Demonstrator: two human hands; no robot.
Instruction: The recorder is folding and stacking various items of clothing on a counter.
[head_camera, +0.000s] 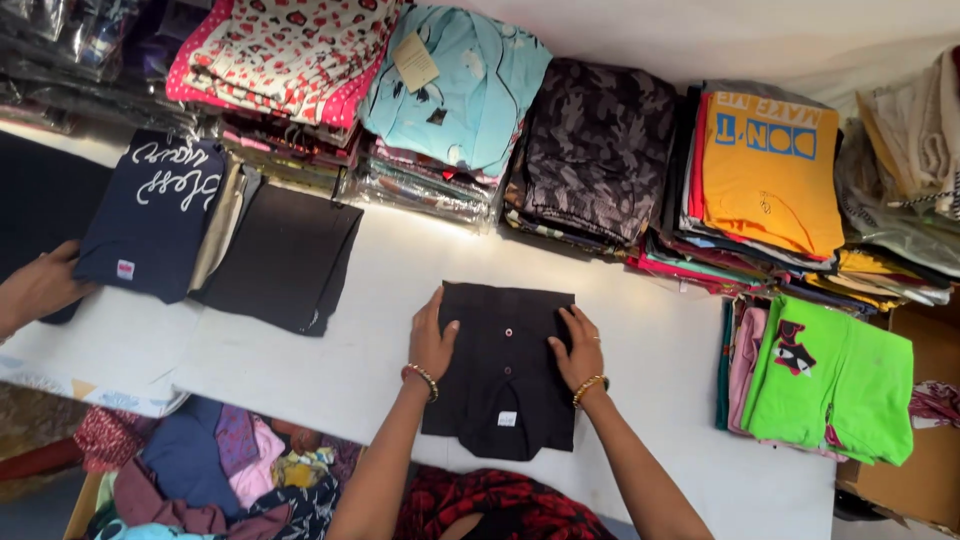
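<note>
A white counter (330, 330) runs across the frame, with stacks of folded clothing along its far edge against a pale wall. At lower centre a folded black shirt (507, 370) with a row of small buttons down its front lies flat, its collar end toward the bottom edge. The left hand (432, 340) presses on the shirt's left edge and the right hand (579, 350) on its right edge, the fingers of both spread and lying flat on the cloth, gripping nothing. The collar end seems to reach the near edge of the counter, so a push toward the body could likely slide the shirt off into the heap of loose clothes (220, 470) at lower left. Uneven pressure from the two palms might also skew the fold or bunch the placket. Around it: a navy shirt (150, 215) with white script and a black folded garment (285, 255) sit at upper left, where another person's hand (40, 285) touches the navy shirt's edge. A red patterned stack (285, 50), a light blue top (460, 80), a dark camouflage pile (600, 150) and an orange shirt (770, 170) line the back. A bright green shirt (840, 385) lies at the right, well apart from the black shirt. The counter just around the black shirt shows bare white.
</note>
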